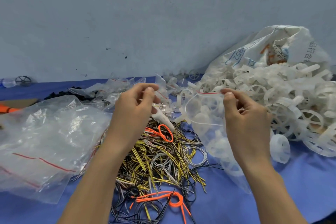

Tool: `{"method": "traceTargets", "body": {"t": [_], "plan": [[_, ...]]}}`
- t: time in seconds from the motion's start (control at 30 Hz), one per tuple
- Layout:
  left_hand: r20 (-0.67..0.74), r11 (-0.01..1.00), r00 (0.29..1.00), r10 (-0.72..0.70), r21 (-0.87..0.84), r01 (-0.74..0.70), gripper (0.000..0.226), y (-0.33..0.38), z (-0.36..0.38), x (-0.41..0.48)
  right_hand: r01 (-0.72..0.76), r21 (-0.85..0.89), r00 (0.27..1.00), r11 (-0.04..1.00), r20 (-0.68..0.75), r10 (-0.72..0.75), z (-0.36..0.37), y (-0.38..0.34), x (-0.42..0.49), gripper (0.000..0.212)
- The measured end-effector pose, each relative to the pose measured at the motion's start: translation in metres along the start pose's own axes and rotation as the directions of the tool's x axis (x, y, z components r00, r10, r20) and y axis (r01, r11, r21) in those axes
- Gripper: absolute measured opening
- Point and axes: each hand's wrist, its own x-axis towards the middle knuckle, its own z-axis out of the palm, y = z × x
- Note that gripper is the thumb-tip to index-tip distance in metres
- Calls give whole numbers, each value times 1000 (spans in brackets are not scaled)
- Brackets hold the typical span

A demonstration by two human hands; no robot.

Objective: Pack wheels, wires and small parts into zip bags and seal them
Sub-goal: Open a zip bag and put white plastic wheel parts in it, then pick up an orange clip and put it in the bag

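Note:
My right hand point(245, 114) pinches the top edge of a clear zip bag point(209, 129) by its red seal line. The bag hangs open over the table and holds several white plastic wheels. My left hand point(134, 107) hovers left of the bag's mouth with fingers curled and thumb against fingertips; whether anything is between them is hidden. Below my hands lies a heap of yellow, black, grey and orange wires point(163, 162). A large pile of white wheels point(283, 100) spills from a white sack point(272, 49) at the right.
A big clear plastic bag point(45, 142) of empty zip bags lies at the left. More small zip bags point(120, 85) and black parts point(60, 94) sit behind my left hand. A white cone-shaped piece point(163, 120) rests on the wires. The table cover is blue point(309, 178); a pale wall stands behind.

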Motion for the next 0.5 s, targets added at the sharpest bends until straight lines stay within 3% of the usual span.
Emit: {"method": "traceTargets", "body": {"t": [0.1,0.2,0.3,0.5], "plan": [[-107,994,990,-90,52,96,20,-12,-18,2,7,-25,999,1000,41,-6,10,-5,-6,22],[-120,969,982,-150,180,170,17,-26,-33,-1,-9,-31,993,999,116,13,19,-8,-13,22],[-45,896,985,-167,409,171,15,-40,-38,-9,-6,-41,988,999,152,12,24,-9,-16,22],[185,789,972,-144,615,0,25,-51,-34,-15,-3,-50,988,999,151,11,29,-10,-18,22]]}}
